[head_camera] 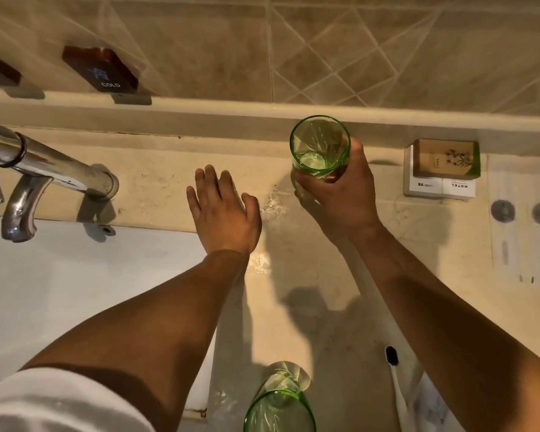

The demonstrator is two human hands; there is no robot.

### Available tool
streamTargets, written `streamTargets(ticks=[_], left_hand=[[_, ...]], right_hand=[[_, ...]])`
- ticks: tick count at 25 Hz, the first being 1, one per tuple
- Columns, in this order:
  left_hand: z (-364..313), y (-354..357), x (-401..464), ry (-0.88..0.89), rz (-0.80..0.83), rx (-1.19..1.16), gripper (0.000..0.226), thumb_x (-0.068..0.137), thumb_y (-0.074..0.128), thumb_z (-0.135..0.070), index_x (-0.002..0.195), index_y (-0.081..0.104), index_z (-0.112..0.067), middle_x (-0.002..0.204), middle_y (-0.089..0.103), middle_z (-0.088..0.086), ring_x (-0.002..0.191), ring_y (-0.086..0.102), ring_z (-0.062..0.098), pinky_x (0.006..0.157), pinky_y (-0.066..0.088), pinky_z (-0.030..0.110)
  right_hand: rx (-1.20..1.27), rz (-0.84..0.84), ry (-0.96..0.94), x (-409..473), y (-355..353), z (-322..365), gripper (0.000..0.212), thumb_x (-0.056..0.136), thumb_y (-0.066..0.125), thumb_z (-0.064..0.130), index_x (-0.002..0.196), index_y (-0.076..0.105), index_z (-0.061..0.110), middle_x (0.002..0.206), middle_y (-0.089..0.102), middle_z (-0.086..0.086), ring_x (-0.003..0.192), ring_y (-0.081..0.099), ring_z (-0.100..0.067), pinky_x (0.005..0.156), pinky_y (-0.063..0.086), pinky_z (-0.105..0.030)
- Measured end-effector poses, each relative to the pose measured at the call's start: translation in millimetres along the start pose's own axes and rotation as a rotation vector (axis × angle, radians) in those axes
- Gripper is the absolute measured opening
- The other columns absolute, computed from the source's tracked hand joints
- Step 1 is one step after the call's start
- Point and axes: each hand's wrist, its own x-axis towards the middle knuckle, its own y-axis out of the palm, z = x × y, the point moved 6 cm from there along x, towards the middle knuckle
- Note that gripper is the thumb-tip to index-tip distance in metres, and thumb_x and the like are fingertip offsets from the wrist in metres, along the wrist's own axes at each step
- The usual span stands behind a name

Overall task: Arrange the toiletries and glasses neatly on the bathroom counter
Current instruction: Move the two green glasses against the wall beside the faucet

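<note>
My right hand (pixel 340 194) curled round a green glass (pixel 320 146), held upright near the counter's (pixel 309 275) back ledge. Left hand (pixel 223 210) hovered flat, fingers spread, holding nothing. Second glass (pixel 279 400) stood near the front edge, toothbrush (pixel 396 381) beside it.

A single head-worn wide-angle camera looked steeply down, close over the desk (pixel 309 291), with the tiled wall (pixel 325 42) at twelve o'clock and forearms entering from six o'clock.

One green glass (pixel 320 148) stands upright near the back ledge; another green glass (pixel 279 400) stands at the desk's (pixel 309 260) front edge, beside a white toothbrush (pixel 396 378).
</note>
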Motion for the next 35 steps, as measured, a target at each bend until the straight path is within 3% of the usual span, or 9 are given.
streamTargets(ticks=[1,4,9,14,19,23,26,30,35], left_hand=[[0,0,0,0.002,-0.005,0.001,0.056,0.092,0.036,-0.035,0.140,0.044,-0.008,0.159,0.034,0.017,0.153,0.019,0.032,0.126,0.011,0.052],[0,0,0,0.003,-0.017,-0.008,0.055,0.092,0.038,-0.035,0.139,0.044,-0.007,0.158,0.035,0.017,0.153,0.020,0.033,0.125,0.012,0.053],[-1,0,0,0.005,-0.011,-0.004,0.057,0.091,0.042,-0.037,0.138,0.046,-0.006,0.158,0.036,0.018,0.152,0.021,0.033,0.125,0.012,0.053],[-2,0,-2,0.002,0.011,-0.010,0.061,0.091,0.043,-0.043,0.138,0.046,-0.006,0.160,0.034,0.017,0.154,0.017,0.032,0.126,0.010,0.052],[-4,-3,-4,0.002,0.037,0.000,0.062,0.091,0.043,-0.045,0.139,0.046,-0.005,0.160,0.033,0.017,0.154,0.017,0.032,0.125,0.010,0.052],[-14,-4,-6,0.095,0.087,0.084,0.063,0.092,0.036,-0.042,0.141,0.044,-0.003,0.157,0.035,0.022,0.150,0.023,0.039,0.122,0.014,0.059],[-31,1,-21,0.326,0.162,0.134,0.066,0.094,0.035,-0.043,0.145,0.040,-0.001,0.156,0.035,0.026,0.149,0.024,0.042,0.122,0.015,0.060],[-34,4,-40,0.273,0.221,0.093,0.075,0.098,0.033,-0.047,0.158,0.019,-0.005,0.168,0.011,0.021,0.156,0.003,0.037,0.126,0.002,0.055],[-31,-1,-39,0.290,0.093,0.029,0.066,0.095,0.041,-0.041,0.150,0.035,-0.004,0.162,0.028,0.022,0.152,0.020,0.039,0.124,0.012,0.055]], right_hand=[[0.038,0.009,0.019,0,1,-1,0.089,0.064,0.094,0.027,0.139,0.046,0.026,0.131,0.058,0.000,0.117,0.060,-0.020,0.090,0.059,-0.032],[-0.035,0.010,-0.021,4,-2,2,0.089,0.065,0.094,0.026,0.140,0.047,0.021,0.132,0.058,-0.001,0.116,0.060,-0.017,0.081,0.052,-0.008],[-0.072,0.042,0.009,-1,-8,0,0.095,0.065,0.094,0.023,0.145,0.042,0.017,0.133,0.045,-0.001,0.105,0.055,-0.006,0.065,0.043,0.004],[-0.141,-0.017,-0.029,-39,-24,-13,0.079,0.077,0.084,0.025,0.144,0.043,0.027,0.130,0.047,0.003,0.095,0.058,-0.003,0.079,0.054,-0.016],[-0.173,-0.062,-0.049,-111,-56,-37,0.042,0.084,0.070,0.021,0.120,0.059,0.040,0.117,0.054,0.013,0.100,0.063,0.003,0.078,0.056,-0.015],[-0.354,-0.056,-0.019,-170,-97,-58,0.032,0.085,0.070,0.008,0.112,0.066,0.024,0.110,0.062,0.004,0.090,0.062,0.006,0.078,0.047,-0.006],[-0.468,-0.145,0.066,-214,-134,-72,0.032,0.084,0.073,0.008,0.113,0.066,0.018,0.110,0.063,0.000,0.083,0.056,0.002,0.081,0.050,-0.017],[-0.641,-0.265,0.252,-266,-176,-96,0.039,0.085,0.074,0.029,0.118,0.057,0.018,0.114,0.058,-0.006,0.100,0.059,-0.023,0.082,0.054,-0.037],[-0.698,-0.286,0.407,-292,-190,-119,0.060,0.082,0.074,0.040,0.130,0.049,0.015,0.116,0.057,-0.010,0.096,0.062,-0.029,0.075,0.054,-0.038]])
